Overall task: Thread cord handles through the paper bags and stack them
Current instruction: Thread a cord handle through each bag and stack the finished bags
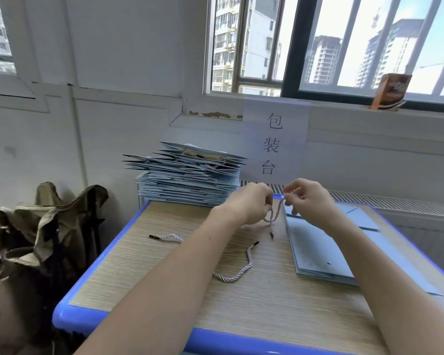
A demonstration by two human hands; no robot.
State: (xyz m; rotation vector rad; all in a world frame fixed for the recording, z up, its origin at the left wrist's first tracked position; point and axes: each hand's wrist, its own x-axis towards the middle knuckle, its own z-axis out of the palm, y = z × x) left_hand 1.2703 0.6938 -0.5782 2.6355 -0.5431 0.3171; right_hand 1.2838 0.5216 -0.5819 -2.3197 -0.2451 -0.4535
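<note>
Both hands work a twisted cord (274,213) just above the far left corner of the flat paper bags (318,249) lying on the counter (164,262). The left hand (249,203) has its grip pinched together on one part of the cord; the right hand (306,198) pinches the upper end, fingers curled round it. Between them the cord hangs in a small loop, its dark tip dangling just left of the bags.

The cord looks soft and limp, light, and a little slick from its braided sheen. It will likely sag wherever it is unsupported, so the stiff tipped end is the place to hold for threading. The bags look like thin, creasable card: best steadied flat near the top edge, beside the holes.

Two spare cords lie left of the bags: one (235,267) curved near the left forearm, another (167,237) farther left and partly hidden by that arm. The finished stack (185,175), far left of the bags, stands against the wall.

Whether the cord already passes through a bag hole cannot be told; the hands cover that spot, and the holes themselves are not visible.
</note>
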